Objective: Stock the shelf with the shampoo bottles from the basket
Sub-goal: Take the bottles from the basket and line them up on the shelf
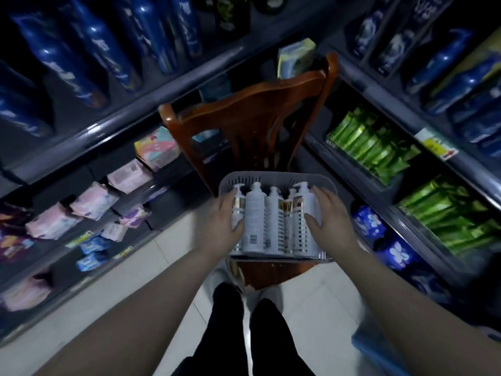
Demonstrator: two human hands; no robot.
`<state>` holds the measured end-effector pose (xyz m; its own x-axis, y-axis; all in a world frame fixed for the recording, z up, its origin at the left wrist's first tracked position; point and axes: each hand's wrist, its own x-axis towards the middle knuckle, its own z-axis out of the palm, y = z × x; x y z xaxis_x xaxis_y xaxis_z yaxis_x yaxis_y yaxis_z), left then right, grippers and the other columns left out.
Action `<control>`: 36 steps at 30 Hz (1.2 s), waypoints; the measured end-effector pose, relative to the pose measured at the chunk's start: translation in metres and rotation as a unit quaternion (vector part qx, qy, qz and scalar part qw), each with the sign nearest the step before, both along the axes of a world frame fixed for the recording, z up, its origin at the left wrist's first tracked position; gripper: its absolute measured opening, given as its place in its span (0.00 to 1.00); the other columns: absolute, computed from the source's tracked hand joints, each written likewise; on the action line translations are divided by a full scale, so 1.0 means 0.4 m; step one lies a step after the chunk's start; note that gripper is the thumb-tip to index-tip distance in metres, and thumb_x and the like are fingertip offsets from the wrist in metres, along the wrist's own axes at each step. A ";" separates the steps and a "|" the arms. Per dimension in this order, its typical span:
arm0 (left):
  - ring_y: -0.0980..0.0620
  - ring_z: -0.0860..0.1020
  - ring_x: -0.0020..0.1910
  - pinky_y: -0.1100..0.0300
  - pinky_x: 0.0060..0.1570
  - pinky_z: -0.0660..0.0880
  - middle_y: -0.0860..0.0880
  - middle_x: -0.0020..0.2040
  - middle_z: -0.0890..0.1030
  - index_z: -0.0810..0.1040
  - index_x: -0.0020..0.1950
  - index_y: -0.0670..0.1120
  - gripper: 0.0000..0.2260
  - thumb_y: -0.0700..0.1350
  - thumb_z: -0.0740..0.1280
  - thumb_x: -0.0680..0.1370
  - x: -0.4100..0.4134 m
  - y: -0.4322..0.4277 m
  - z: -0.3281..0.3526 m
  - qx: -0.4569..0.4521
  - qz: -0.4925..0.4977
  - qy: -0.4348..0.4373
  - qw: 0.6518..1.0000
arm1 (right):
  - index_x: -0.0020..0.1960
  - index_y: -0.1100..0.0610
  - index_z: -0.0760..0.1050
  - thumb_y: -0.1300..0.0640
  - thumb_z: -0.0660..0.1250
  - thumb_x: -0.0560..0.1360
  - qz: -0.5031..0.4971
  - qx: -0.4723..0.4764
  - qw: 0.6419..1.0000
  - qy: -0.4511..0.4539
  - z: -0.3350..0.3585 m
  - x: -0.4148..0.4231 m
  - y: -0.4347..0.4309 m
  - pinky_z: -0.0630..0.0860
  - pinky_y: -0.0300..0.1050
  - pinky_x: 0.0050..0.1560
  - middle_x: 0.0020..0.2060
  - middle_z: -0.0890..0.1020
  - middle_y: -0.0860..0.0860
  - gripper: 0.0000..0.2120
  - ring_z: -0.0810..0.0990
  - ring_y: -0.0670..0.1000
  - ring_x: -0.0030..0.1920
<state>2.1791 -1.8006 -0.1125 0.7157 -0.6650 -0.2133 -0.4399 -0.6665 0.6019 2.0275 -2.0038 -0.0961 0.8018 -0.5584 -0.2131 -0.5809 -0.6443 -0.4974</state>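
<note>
A grey slotted basket [276, 177] rests on the seat of a wooden chair [252, 112] in front of me. Several white shampoo bottles [254, 215] with gold bands lie side by side in it, pump tops pointing away. My left hand [223, 215] wraps around the leftmost bottle [236, 204]. My right hand [326, 213] curls over the rightmost bottle [302, 210], thumb on its front. Both hands touch the bottles; none is lifted out of the basket.
Shelves run along both sides of the aisle. The left shelf [113, 123] carries blue bottles above and pink packs below. The right shelf [433, 147] holds blue bottles and green sachets [371, 142]. My dark trouser legs [244, 329] stand on the pale tiled floor.
</note>
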 end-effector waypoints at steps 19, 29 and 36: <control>0.37 0.62 0.68 0.47 0.62 0.68 0.38 0.73 0.58 0.44 0.78 0.44 0.46 0.60 0.68 0.73 -0.039 -0.198 -0.378 0.210 0.073 0.100 0.970 | 0.78 0.56 0.44 0.46 0.69 0.74 -0.155 0.048 0.980 0.119 -0.431 0.041 -0.017 0.65 0.56 0.65 0.71 0.60 0.63 0.45 0.64 0.65 0.67; 0.35 0.63 0.68 0.45 0.62 0.68 0.38 0.73 0.56 0.37 0.78 0.48 0.47 0.54 0.70 0.74 -0.027 -0.235 -0.391 0.234 0.133 0.163 0.949 | 0.78 0.55 0.40 0.47 0.72 0.71 -0.222 0.084 0.968 0.086 -0.468 0.050 -0.015 0.67 0.57 0.64 0.70 0.64 0.63 0.50 0.65 0.66 0.67; 0.35 0.62 0.69 0.45 0.65 0.67 0.37 0.73 0.55 0.36 0.78 0.48 0.48 0.54 0.71 0.74 -0.031 -0.237 -0.386 0.243 0.139 0.171 0.945 | 0.78 0.54 0.41 0.48 0.74 0.70 -0.240 0.168 0.955 0.043 -0.466 0.033 -0.003 0.65 0.53 0.67 0.72 0.63 0.60 0.51 0.63 0.61 0.71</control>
